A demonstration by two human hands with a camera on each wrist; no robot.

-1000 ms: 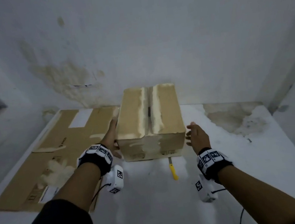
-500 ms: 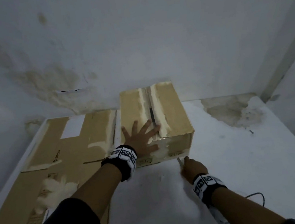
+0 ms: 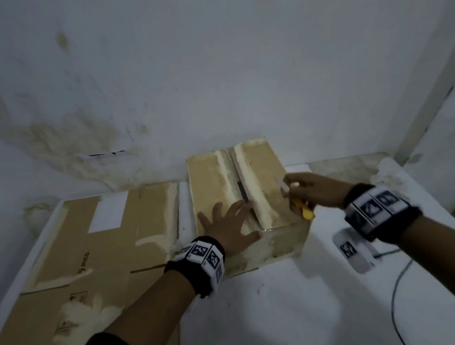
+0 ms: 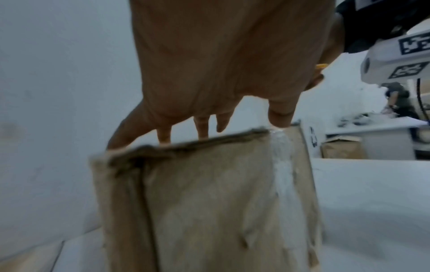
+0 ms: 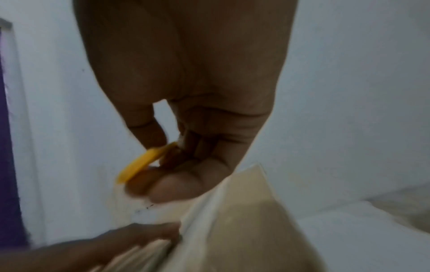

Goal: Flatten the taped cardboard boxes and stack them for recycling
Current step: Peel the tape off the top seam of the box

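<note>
Left hand: laid flat with fingers spread on the near top face of the taped cardboard box, just left of the centre seam; the box is held down, not gripped.

Right hand: fingers curled round a yellow-handled utility knife, raised above the box's right top edge. A pale tip shows past the fingers; whether the blade is extended cannot be told.

Taped cardboard box: standing upright and closed at the back centre of the white tabletop, against the wall. The top flaps meet at a seam that is covered by tape, with a short dark slit along it. Contents are not visible.

Flattened cardboard: lying flat on the left of the tabletop, just beside the box, bearing a white label. How many sheets are stacked cannot be told.

Progress, as judged: at least one box is flattened and laid down; the standing box is not yet cut open, collapsed or stacked. The seam tape appears next to be cut.
</note>
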